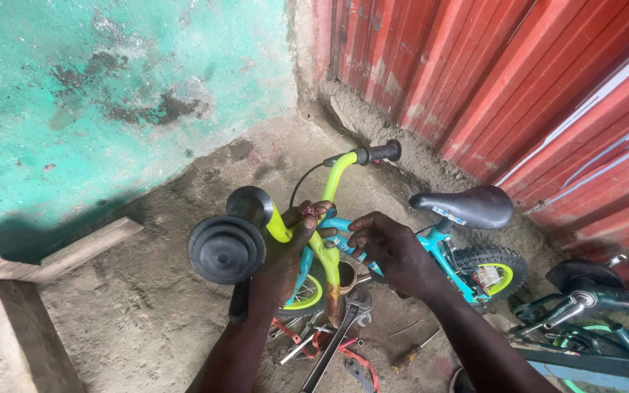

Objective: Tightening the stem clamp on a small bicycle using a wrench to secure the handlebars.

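Note:
A small child's bicycle [442,244] with a teal frame, lime-yellow handlebar [336,175] and black saddle [467,205] stands on the dirt floor. My left hand [285,255] grips the handlebar near the stem, just behind the big black grip end [226,249] that points at the camera. My right hand [394,247] rests on the teal frame tube by the stem, fingers curled against it. The front wheel [307,291] is partly hidden under my left hand.
An adjustable wrench [343,324], a screwdriver [410,355] and red-handled pliers [358,364] lie on the ground below the bike. A wooden bench [9,306] sits at the left, a turquoise wall [96,87] behind, red corrugated sheet [518,80] at the right. Another bicycle [598,313] lies at the lower right.

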